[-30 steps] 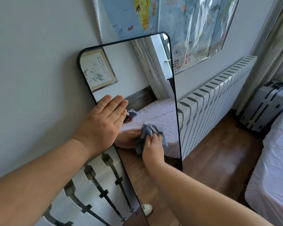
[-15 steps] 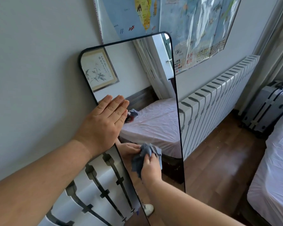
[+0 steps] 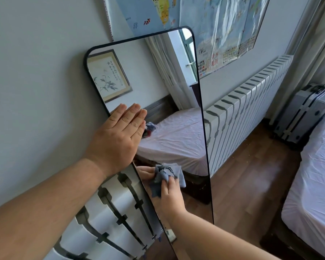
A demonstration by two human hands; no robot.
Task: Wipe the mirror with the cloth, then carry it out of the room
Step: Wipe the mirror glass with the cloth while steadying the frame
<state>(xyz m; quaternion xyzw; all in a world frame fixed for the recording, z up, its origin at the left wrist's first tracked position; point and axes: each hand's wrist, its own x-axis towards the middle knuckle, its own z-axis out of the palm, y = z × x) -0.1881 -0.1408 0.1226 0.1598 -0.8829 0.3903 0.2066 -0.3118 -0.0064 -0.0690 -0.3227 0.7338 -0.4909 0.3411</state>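
Observation:
A tall mirror (image 3: 158,76) with a thin black frame and rounded corners leans against the grey wall. My left hand (image 3: 118,139) lies flat on its left edge, fingers together and stretched out, holding nothing. My right hand (image 3: 170,196) presses a crumpled blue-grey cloth (image 3: 166,174) against the lower middle of the glass. The mirror reflects a bed, a framed picture and the hand with the cloth. The mirror's bottom is out of sight.
A white radiator (image 3: 248,113) runs along the wall to the right of the mirror. A grey suitcase (image 3: 300,113) stands in the far right corner. A bed with a pale sheet (image 3: 315,181) fills the right side, with wooden floor (image 3: 246,175) between. A world map (image 3: 214,19) hangs above.
My right hand has wiped the cloth downward on the glass, from mid-height to the lower part. My left hand has stayed flat on the mirror's left edge.

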